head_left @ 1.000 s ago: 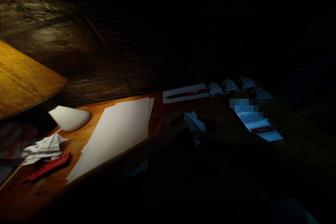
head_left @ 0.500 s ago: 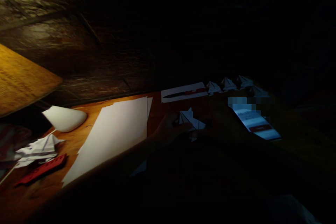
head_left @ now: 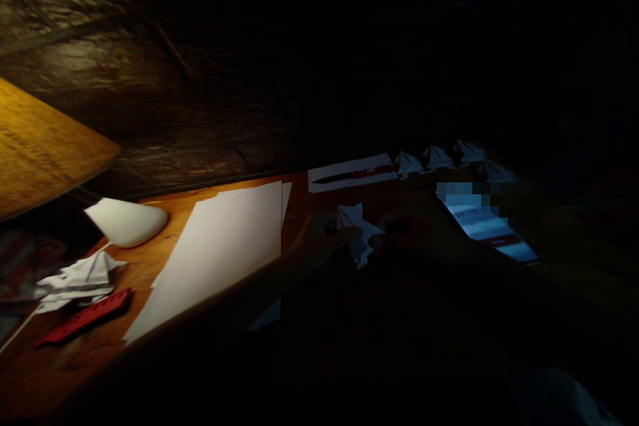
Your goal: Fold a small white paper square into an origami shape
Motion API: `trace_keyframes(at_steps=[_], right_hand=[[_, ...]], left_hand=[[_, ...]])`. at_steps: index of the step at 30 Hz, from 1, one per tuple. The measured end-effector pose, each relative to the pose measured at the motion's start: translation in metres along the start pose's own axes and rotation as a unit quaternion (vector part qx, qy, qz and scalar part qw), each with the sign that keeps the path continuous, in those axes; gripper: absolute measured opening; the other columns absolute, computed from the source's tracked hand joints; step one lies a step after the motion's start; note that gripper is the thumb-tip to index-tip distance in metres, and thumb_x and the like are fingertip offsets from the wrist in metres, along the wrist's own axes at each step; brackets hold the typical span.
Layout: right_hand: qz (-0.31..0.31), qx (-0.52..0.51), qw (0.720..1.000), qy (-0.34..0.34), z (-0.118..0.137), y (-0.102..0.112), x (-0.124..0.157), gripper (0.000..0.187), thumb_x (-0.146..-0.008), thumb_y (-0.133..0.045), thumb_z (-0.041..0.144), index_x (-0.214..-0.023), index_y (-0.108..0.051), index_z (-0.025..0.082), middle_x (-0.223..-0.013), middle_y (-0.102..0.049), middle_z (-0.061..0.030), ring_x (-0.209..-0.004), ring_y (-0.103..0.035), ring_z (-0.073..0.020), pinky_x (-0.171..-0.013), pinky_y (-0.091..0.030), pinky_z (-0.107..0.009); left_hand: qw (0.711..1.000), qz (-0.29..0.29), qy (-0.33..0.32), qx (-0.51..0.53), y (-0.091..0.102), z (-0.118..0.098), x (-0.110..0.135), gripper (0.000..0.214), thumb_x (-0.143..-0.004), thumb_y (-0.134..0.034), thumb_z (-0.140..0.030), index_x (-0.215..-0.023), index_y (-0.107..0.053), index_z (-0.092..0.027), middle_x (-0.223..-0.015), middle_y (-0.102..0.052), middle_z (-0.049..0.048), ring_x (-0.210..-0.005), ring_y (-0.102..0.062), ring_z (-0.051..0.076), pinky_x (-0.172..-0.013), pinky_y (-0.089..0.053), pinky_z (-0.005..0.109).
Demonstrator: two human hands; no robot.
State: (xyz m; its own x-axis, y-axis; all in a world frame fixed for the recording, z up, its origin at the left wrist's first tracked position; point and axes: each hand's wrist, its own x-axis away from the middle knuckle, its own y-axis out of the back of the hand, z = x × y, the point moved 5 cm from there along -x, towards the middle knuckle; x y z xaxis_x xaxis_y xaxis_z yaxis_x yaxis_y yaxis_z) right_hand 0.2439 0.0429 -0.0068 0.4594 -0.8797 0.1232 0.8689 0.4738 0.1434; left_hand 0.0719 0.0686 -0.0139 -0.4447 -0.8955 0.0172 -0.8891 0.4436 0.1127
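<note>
A folded white paper star [head_left: 357,223] with pointed arms is held up in front of me over the wooden table. My left hand [head_left: 327,236] pinches its left side, thumb across the front. On the other side my right hand [head_left: 399,229] grips the lower right point between its fingertips; deep shadow hides much of that hand. Farther back, several similar folded paper pieces [head_left: 439,157] stand in a row, beside a knife [head_left: 349,176] with a red handle lying on a strip of white paper [head_left: 319,186].
Left of my hands lies a stack of white paper sheets [head_left: 224,246]. A lit phone [head_left: 489,226] rests to the right. At far left are a white lamp base [head_left: 132,223], its yellow shade [head_left: 44,153], crumpled folded paper [head_left: 82,278] and a red ruler-like strip [head_left: 87,316]. A dark wall rises behind.
The paper star has turned and shifted slightly left in my hands. My right hand's fingers now show at its right point. The whole view has shifted slightly.
</note>
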Motion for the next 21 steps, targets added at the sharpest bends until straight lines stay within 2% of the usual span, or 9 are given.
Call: trace_keyframes(at_steps=[2,6,8,13,15,17,21], right_hand=[[0.003,-0.021,1.000,-0.006,-0.003,0.000,0.000,0.022,-0.079,-0.078,0.041,-0.083,-0.075,0.019,-0.081,-0.072,-0.0026,-0.070,-0.063,-0.0141,-0.062,-0.047,-0.026],[-0.032,-0.049,0.998,-0.029,-0.008,0.001,0.000,0.025,-0.079,-0.078,0.042,-0.088,-0.075,0.020,-0.083,-0.073,-0.0033,-0.071,-0.065,-0.0155,-0.061,-0.048,-0.027],[-0.054,-0.055,0.997,-0.027,-0.008,0.003,0.000,0.028,-0.080,-0.077,0.045,-0.089,-0.074,0.020,-0.084,-0.072,-0.0034,-0.071,-0.065,-0.0162,-0.061,-0.048,-0.028],[-0.062,-0.014,0.998,-0.003,-0.003,0.001,-0.002,0.032,-0.084,-0.071,0.050,-0.088,-0.071,0.019,-0.084,-0.070,-0.0037,-0.071,-0.063,-0.0159,-0.062,-0.047,-0.028],[-0.086,0.010,0.996,0.021,0.003,0.004,-0.002,0.033,-0.087,-0.068,0.051,-0.088,-0.071,0.019,-0.084,-0.070,-0.0034,-0.072,-0.063,-0.0155,-0.063,-0.047,-0.028],[-0.112,0.043,0.992,0.050,0.009,0.007,-0.001,0.030,-0.088,-0.067,0.048,-0.086,-0.070,0.018,-0.082,-0.070,-0.0031,-0.073,-0.063,-0.0152,-0.065,-0.047,-0.028],[-0.114,0.078,0.987,0.078,0.012,0.010,-0.001,0.020,-0.086,-0.070,0.038,-0.086,-0.069,0.018,-0.084,-0.070,-0.0030,-0.077,-0.063,-0.0157,-0.070,-0.048,-0.029]], left_hand=[[1.000,0.005,0.004,0.013,0.000,0.002,0.000,0.028,-0.073,-0.076,-0.040,-0.071,-0.066,-0.014,-0.064,-0.065,0.0010,-0.054,-0.056,0.009,-0.049,-0.043,0.021],[0.997,-0.047,0.005,0.053,0.006,0.003,-0.001,0.038,-0.063,-0.085,-0.038,-0.085,-0.068,-0.013,-0.074,-0.069,0.0031,-0.062,-0.062,0.013,-0.055,-0.050,0.024],[0.998,-0.038,0.003,0.058,0.004,0.002,-0.002,0.041,-0.059,-0.088,-0.034,-0.088,-0.068,-0.012,-0.074,-0.069,0.0037,-0.065,-0.063,0.015,-0.057,-0.051,0.025],[0.999,-0.043,0.002,0.023,0.004,0.001,-0.005,0.027,-0.064,-0.084,-0.029,-0.080,-0.069,-0.013,-0.078,-0.072,0.0055,-0.068,-0.065,0.015,-0.059,-0.052,0.025],[0.999,-0.033,0.003,0.032,0.004,0.003,-0.006,0.026,-0.066,-0.084,-0.029,-0.081,-0.070,-0.012,-0.081,-0.073,0.0063,-0.070,-0.066,0.015,-0.061,-0.054,0.026],[0.999,-0.020,-0.002,0.041,0.003,0.005,-0.007,0.028,-0.065,-0.084,-0.029,-0.082,-0.071,-0.011,-0.080,-0.074,0.0073,-0.069,-0.066,0.015,-0.062,-0.055,0.027],[0.999,-0.013,-0.018,0.048,0.004,0.006,-0.010,0.029,-0.067,-0.083,-0.030,-0.083,-0.070,-0.011,-0.078,-0.072,0.0061,-0.064,-0.064,0.013,-0.058,-0.053,0.025]])
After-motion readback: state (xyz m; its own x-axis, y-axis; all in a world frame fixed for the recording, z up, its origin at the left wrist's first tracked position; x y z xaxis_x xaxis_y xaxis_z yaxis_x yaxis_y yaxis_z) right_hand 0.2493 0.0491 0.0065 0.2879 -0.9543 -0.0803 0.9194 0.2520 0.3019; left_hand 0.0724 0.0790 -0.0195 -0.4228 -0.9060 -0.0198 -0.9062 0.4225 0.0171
